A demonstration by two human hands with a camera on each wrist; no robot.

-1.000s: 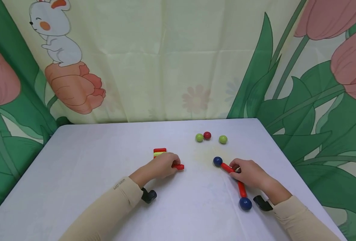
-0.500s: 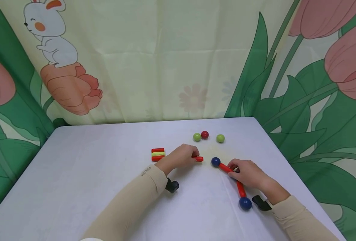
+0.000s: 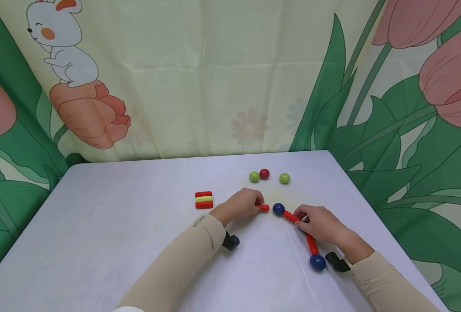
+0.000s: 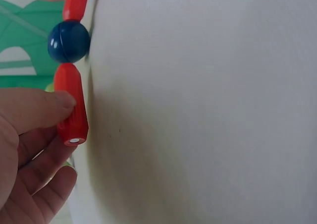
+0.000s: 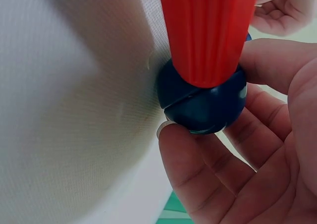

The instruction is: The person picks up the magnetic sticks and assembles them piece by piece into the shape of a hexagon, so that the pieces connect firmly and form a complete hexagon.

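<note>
My left hand (image 3: 243,203) pinches a short red rod (image 4: 73,110) with a pale round spot on its end. The rod's far end is right by a blue ball (image 3: 279,209); the left wrist view cannot settle whether they touch. That ball is one end of a bent chain of blue balls and red rods on the table. My right hand (image 3: 319,222) grips the chain's middle blue ball (image 5: 203,100) between thumb and fingers. From it one red rod (image 3: 291,217) runs to the far ball, another red rod (image 3: 312,245) to the near blue ball (image 3: 318,262).
Red and yellow-green rods (image 3: 204,199) lie side by side left of my left hand. Toward the back of the white-covered table (image 3: 98,225) are a green ball (image 3: 254,176), a red ball (image 3: 264,173) and another green ball (image 3: 284,178). A printed curtain (image 3: 176,86) hangs behind.
My left hand has carried the red rod rightward from beside the rod group to the far blue ball. My right hand has stayed on the middle ball of the chain.
</note>
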